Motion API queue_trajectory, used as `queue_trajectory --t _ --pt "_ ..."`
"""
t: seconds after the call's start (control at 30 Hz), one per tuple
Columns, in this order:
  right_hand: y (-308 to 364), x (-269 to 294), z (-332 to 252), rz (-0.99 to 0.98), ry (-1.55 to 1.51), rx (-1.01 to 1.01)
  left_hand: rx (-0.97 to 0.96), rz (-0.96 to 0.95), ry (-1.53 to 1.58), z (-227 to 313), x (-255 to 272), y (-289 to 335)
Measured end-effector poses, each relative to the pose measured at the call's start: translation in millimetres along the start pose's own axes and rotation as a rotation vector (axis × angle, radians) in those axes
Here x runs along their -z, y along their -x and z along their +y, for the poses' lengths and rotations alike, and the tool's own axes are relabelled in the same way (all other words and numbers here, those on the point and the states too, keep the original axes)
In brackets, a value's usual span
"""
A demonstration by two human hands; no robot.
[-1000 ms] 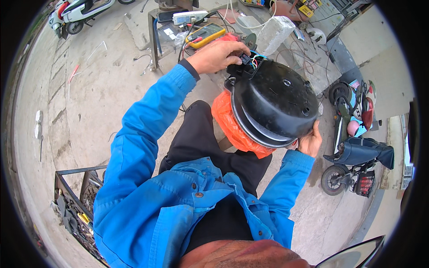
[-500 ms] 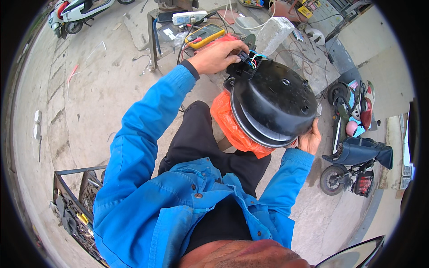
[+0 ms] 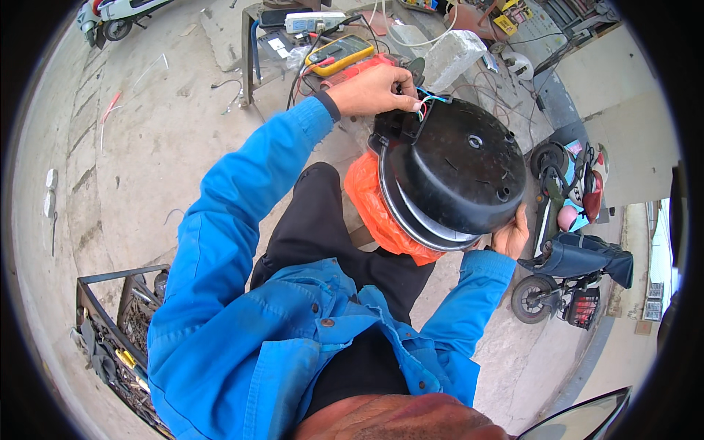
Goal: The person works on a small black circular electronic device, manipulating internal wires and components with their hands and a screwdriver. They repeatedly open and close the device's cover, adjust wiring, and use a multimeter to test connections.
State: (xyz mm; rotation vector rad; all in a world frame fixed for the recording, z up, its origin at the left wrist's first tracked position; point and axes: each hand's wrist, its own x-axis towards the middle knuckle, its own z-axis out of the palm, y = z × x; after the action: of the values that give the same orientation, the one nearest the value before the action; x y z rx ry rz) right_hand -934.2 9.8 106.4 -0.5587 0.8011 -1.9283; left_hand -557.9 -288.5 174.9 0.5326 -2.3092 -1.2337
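Note:
A round black plastic appliance housing (image 3: 466, 165), bottom side up with a metal rim along its near edge, is tilted above my knees. My right hand (image 3: 511, 233) grips its right edge, some fingers hidden behind it. At the far left of the housing, coloured thin wires (image 3: 423, 108) come out of an opening. Over this opening my left hand (image 3: 378, 89) is pinched on a small black connector, which the fingers almost entirely hide. An orange plastic bag (image 3: 370, 194) hangs beneath the housing.
A yellow multimeter (image 3: 341, 55) with leads and a white power strip (image 3: 314, 23) lie on the stand ahead. A pale block (image 3: 455, 59) stands beyond the housing. A metal-framed bin of scrap (image 3: 121, 330) is at the left, and parked scooters (image 3: 568, 268) are at the right.
My left thumb and fingers have moved closer over the wires, covering the black connector that showed before. The housing has shifted slightly right and toward me.

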Motion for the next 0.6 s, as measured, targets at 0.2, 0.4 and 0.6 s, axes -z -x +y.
queue_trajectory --t 0.2,0.4,0.6 --pt "-2.0 -1.6 1.3 -0.018 0.029 0.004 -0.034 0.135 -0.160 -7.8 -13.2 -7.7" --pt "0.3 -9.9 2.2 0.065 0.044 0.026 0.027 0.018 -0.206 1.7 -6.9 -24.0" --pt "1.2 -8.3 1.8 0.088 0.031 0.040 0.169 -0.069 -0.251 9.6 -0.3 -33.1"
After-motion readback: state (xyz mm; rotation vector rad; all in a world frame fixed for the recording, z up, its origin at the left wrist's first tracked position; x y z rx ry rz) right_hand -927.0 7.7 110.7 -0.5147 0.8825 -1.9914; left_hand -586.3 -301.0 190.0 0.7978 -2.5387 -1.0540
